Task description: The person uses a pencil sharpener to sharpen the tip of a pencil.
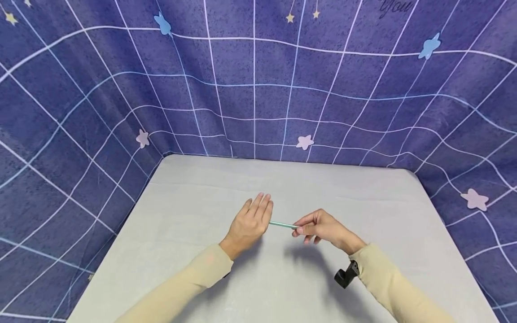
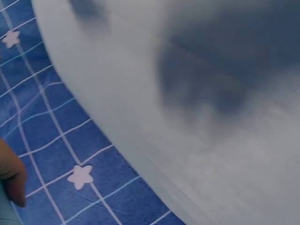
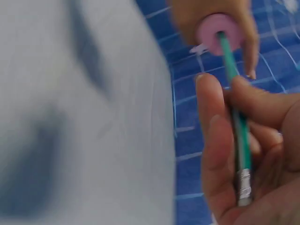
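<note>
My right hand (image 1: pixel 321 229) pinches a green pencil (image 1: pixel 282 224) between thumb and fingers. In the right wrist view the pencil's silver ferrule end lies near my palm, and its far end enters the hole of a round pink pencil sharpener (image 3: pixel 207 36). My left hand (image 1: pixel 248 224) holds the sharpener, its back toward the head camera, which hides the sharpener there. A bit of a hand (image 2: pixel 11 173) shows at the left edge of the left wrist view; whose side it belongs to is unclear.
Both hands are above a white-covered table (image 1: pixel 323 188), casting shadows on it. A blue-purple curtain (image 1: pixel 242 98) with grid lines and stars surrounds its back and sides. A black wrist camera (image 1: pixel 346 274) hangs below the right sleeve.
</note>
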{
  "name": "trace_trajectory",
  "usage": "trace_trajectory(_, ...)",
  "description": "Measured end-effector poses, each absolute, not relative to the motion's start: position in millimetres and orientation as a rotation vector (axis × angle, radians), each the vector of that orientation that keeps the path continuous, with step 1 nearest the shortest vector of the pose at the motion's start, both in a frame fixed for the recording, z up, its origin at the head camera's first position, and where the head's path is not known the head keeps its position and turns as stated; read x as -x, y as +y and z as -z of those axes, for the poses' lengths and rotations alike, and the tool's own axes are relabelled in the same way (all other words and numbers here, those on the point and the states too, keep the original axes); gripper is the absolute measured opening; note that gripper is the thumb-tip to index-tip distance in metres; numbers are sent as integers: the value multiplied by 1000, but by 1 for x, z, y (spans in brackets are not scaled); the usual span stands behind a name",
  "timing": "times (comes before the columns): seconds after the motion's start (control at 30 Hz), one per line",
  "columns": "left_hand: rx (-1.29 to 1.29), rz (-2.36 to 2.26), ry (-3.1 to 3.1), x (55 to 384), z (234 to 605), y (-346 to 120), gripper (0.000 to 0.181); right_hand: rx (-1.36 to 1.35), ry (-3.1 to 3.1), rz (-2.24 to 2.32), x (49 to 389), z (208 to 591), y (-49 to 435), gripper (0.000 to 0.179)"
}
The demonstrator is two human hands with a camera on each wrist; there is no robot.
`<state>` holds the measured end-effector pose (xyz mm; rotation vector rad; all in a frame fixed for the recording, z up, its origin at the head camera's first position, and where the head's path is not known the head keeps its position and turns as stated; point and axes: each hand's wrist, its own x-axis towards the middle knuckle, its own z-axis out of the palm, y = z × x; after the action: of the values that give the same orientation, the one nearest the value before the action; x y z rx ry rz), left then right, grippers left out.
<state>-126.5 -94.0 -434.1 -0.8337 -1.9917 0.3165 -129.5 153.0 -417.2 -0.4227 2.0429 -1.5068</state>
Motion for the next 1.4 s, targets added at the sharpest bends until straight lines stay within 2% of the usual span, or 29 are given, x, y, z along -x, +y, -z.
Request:
trace_trajectory(0.1,814,-301,-2151,124,426,-94,37,609,2391,1456,125,417,149,27)
trace_trajectory(0.2,777,-295,-2280,124,417,-93,48,819,2768,1360,120,421,146,32)
trace_trajectory(0.33,753,-228,-2388,127,408,-93,46,1104,3109,1227,117,428,145,42)
trace_trajectory(0.5,768,-18,-2540,132,403,-94,40,1395,3292,1014,120,434,146,45)
trace_trajectory(0.63,792,131,-2690,135,401,-96,27,1463,3374,688,121,437,148,45)
trace_trajectory(0.73,795,252,-2823,137,398,-98,34,1489,3426,461,122,440,148,51)
trace_trajectory(0.83,800,354,-2912,139,395,-99,48,1542,3481,357,124,442,149,49)
trace_trajectory(1.0,839,349,-2930,138,391,-97,49,1625,3554,262,127,441,150,45)
trace_trajectory(1.3,939,288,-2777,130,396,-94,40,1850,3532,455,130,430,154,36)
trace_trajectory(1.4,934,150,-2641,130,397,-94,39,1763,3360,711,128,427,154,27)
